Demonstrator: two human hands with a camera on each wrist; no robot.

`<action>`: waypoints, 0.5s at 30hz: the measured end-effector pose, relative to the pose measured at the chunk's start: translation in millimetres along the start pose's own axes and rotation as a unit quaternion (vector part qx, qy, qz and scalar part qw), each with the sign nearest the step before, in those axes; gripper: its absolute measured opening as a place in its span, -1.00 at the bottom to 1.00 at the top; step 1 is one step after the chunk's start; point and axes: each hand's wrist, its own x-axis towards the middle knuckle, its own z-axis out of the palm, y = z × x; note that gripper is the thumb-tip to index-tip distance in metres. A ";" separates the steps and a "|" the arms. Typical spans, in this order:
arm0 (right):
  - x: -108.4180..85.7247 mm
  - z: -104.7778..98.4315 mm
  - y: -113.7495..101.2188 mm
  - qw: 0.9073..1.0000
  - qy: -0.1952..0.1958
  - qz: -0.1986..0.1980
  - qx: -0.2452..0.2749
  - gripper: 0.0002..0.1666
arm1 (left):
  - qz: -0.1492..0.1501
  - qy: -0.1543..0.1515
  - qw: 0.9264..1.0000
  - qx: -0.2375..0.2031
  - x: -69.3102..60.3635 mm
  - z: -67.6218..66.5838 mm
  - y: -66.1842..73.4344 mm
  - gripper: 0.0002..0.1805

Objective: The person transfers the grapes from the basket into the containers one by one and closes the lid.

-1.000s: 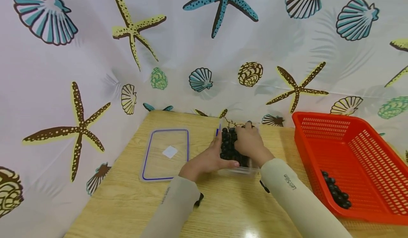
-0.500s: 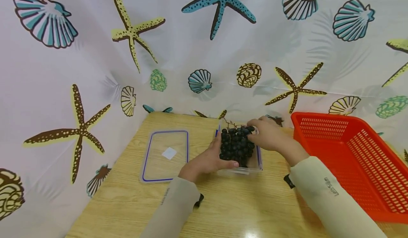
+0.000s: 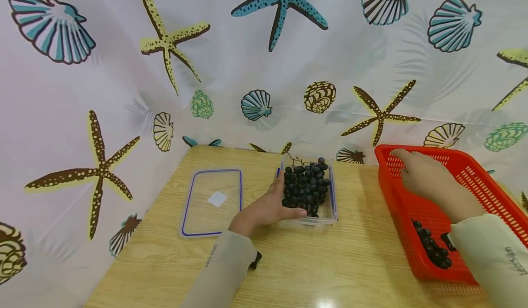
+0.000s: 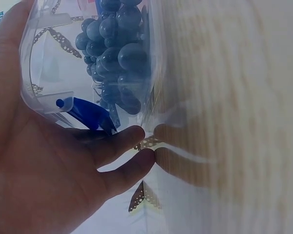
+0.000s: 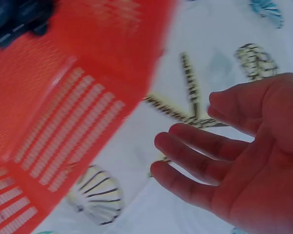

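A clear plastic container [image 3: 332, 207] stands on the table, filled with bunches of dark grapes [image 3: 307, 184] that rise above its rim. My left hand [image 3: 268, 207] holds the container from its left side, thumb along the front and fingers toward the back. In the left wrist view a blue clip [image 4: 88, 113] on the container shows beside the fingers. Over the back left part of a red plastic basket [image 3: 392, 193] hovers my right hand [image 3: 429, 179], holding nothing, its fingers loosely spread in the right wrist view. A small bunch of grapes [image 3: 431, 246] lies in the basket.
A clear lid with a blue seal [image 3: 210, 202] and a white square on it lies left of the container. Behind the table [image 3: 313, 262] hangs a white cloth [image 3: 346, 60] printed with shells and starfish. A bare stem [image 3: 294, 159] sticks up at the container's back.
My right hand has let go of the grapes in the container and moved right, over the red basket. The left hand stays at the container.
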 end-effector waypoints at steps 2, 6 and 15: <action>0.0 8.9 19.0 0.999 -0.031 0.011 0.017 -0.27 | 0.002 -0.001 1.000 -0.002 -0.8 0.3 -1.0 0.39; -0.1 29.2 51.2 0.987 -0.139 0.020 0.081 -0.13 | -0.001 0.000 1.000 -0.002 -2.0 1.1 -3.0 0.40; -6.5 50.1 76.6 0.916 -0.330 0.117 0.195 0.12 | 0.003 0.000 1.000 -0.012 -3.6 2.0 -3.1 0.39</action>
